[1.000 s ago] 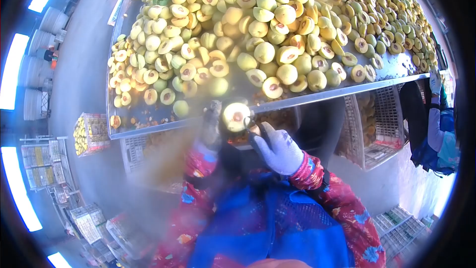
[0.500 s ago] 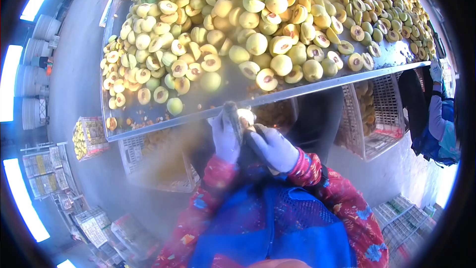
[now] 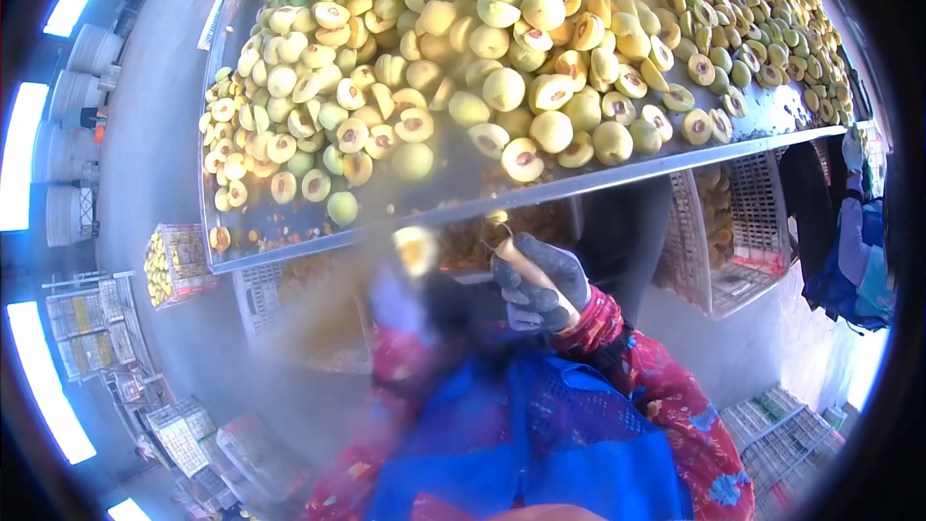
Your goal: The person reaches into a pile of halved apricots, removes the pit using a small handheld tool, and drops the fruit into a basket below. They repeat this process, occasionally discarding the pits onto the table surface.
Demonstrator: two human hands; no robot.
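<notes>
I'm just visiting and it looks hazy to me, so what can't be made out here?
- Head view: fingers of the left hand, blurred.
- Head view: tip of the tool, too small, at a yellow piece.
- Head view: far end of the fruit pile, cut off above.
- Head view: the co-worker's head, past the dark rim.

Beyond the left hand (image 3: 397, 301) and the right hand (image 3: 542, 285) stretches a wide table (image 3: 569, 195) with a shiny metal rim; grey floor (image 3: 154, 106) spreads far left of the left hand, past pale round tubs (image 3: 72, 154); bright white strips (image 3: 24, 159) glow at the outer left; stacked crates (image 3: 82, 318) stand left of the left hand; more crates (image 3: 786, 439) sit right of the right hand, nearer the body, below a glare-washed pale surface (image 3: 815, 357).
</notes>
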